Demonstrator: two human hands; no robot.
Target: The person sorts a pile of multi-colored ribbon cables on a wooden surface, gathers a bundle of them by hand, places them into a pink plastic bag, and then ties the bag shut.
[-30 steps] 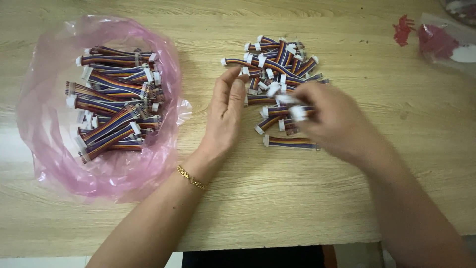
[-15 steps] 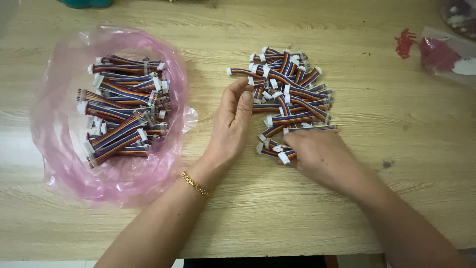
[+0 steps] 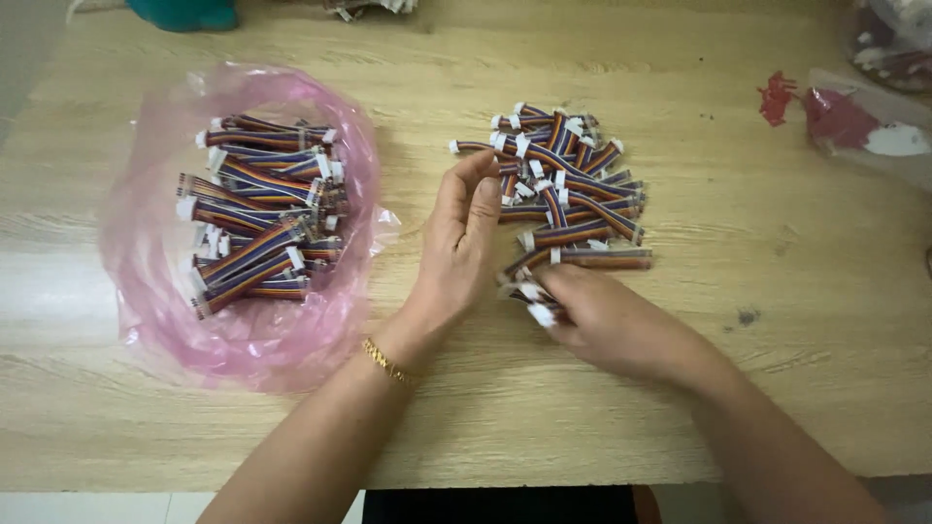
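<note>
On the table (image 3: 680, 408), 2 cable heaps: right fingers (image 3: 558, 296) pinch 1 cable (image 3: 529, 291), left hand (image 3: 466, 238) open

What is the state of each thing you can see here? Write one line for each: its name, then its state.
Left hand: open, edge-on against the loose pile.
Right hand: closed on a few ribbon cables.
Loose pile of cables: heaped on the wooden table.
Pink plastic bag: open, lying flat, with cables inside.
Gold bracelet: on the left wrist.
Clear bag: at the right edge, contents unclear.
</note>
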